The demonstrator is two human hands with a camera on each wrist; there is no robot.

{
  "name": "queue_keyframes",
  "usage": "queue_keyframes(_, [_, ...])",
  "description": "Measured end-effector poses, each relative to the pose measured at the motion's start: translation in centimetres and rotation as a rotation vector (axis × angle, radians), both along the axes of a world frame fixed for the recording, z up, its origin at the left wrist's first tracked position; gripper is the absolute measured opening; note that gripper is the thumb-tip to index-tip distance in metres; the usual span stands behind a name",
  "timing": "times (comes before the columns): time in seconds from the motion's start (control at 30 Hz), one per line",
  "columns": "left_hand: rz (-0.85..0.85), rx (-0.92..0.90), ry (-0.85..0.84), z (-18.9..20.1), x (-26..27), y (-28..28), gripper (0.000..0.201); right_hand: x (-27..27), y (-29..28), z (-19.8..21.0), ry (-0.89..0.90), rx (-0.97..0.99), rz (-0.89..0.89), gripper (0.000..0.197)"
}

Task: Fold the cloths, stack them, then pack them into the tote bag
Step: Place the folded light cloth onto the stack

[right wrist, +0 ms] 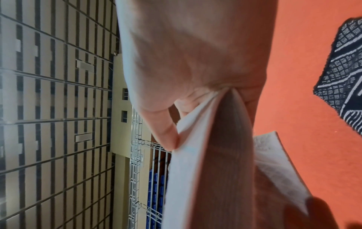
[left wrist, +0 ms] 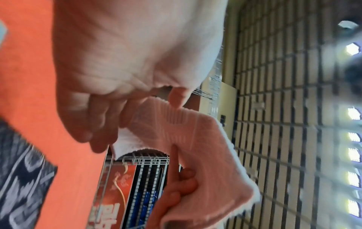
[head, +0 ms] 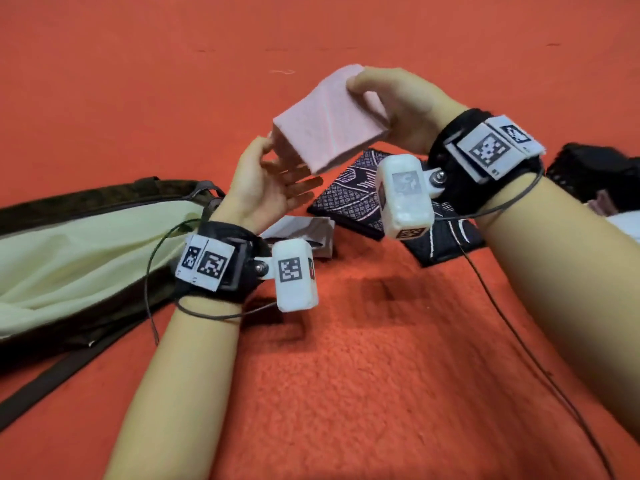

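Note:
A folded pink cloth (head: 329, 129) is held tilted in the air above the red carpet. My right hand (head: 367, 95) grips its upper right end, thumb on top and fingers underneath. My left hand (head: 277, 168) holds the lower left end between thumb and nearly straight fingers. The left wrist view shows the pink cloth (left wrist: 186, 139) lying between that thumb and the fingers. In the right wrist view its layers (right wrist: 205, 170) gape apart below my thumb. The brown tote bag (head: 86, 254) lies open on its side at the left, showing a pale lining.
A dark patterned folded cloth (head: 349, 199) lies on the carpet under my hands, and a grey folded cloth (head: 304, 233) sits beside my left wrist. The bag's strap (head: 52, 386) trails toward the front left. A black heap (head: 595, 174) sits at the right edge.

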State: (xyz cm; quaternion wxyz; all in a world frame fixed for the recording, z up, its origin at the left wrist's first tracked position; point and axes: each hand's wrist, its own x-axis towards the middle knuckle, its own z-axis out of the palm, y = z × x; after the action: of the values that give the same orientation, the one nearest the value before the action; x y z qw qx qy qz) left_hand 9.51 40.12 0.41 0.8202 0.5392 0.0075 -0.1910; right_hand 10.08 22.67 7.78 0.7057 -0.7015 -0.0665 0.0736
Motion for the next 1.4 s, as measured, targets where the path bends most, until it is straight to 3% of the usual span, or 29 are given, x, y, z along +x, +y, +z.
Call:
queue_keyframes(0.13, [0.106, -0.473, 0.163, 0.5, -0.6, -0.1, 0.043, -3.1, -0.5, 0.5, 0.004, -0.051, 0.014, 0.009])
queue_keyframes(0.27, [0.127, -0.594, 0.171, 2.8, -2.3, -0.4, 0.061, -5.7, -1.4, 0.0, 0.050, -0.106, 0.011, 0.014])
queue_keyframes(0.47, [0.208, -0.474, 0.126, 4.6, -6.1, -0.7, 0.051, -10.0, -2.2, -1.6, 0.158, -0.220, -0.087, 0.018])
queue_keyframes(0.57, [0.211, -0.476, 0.121, 4.5, -7.7, -1.0, 0.034, -11.9, -3.3, -2.6, 0.197, -0.212, -0.111, 0.018])
queue_keyframes(0.8, [0.280, -0.361, 0.021, 3.0, -9.6, -2.2, 0.015, -15.3, -6.0, -5.1, 0.240, -0.036, -0.255, 0.011])
queue_keyframes(1.0, [0.283, -0.143, -0.034, 0.2, -11.4, -0.7, 0.017, -16.1, -6.8, -7.9, 0.312, -0.159, -0.332, 0.008])
queue_keyframes(1.17, [0.230, 0.112, 0.003, -1.5, -13.8, 1.5, 0.033, -16.2, -5.5, -9.6, 0.269, -0.325, -0.344, 0.012])
queue_keyframes(1.23, [0.169, 0.146, 0.079, -2.2, -14.2, 2.5, 0.018, -16.2, -5.3, -10.1, 0.272, -0.312, -0.377, 0.016])
queue_keyframes(1.3, [0.139, 0.123, 0.184, -2.9, -13.9, 3.5, 0.016, -16.2, -5.4, -10.5, 0.298, -0.241, -0.406, 0.020])
queue_keyframes(1.4, [0.139, 0.339, 0.194, -3.5, -13.5, 4.6, 0.012, -16.4, -5.8, -11.8, 0.334, -0.210, -0.358, 0.024])
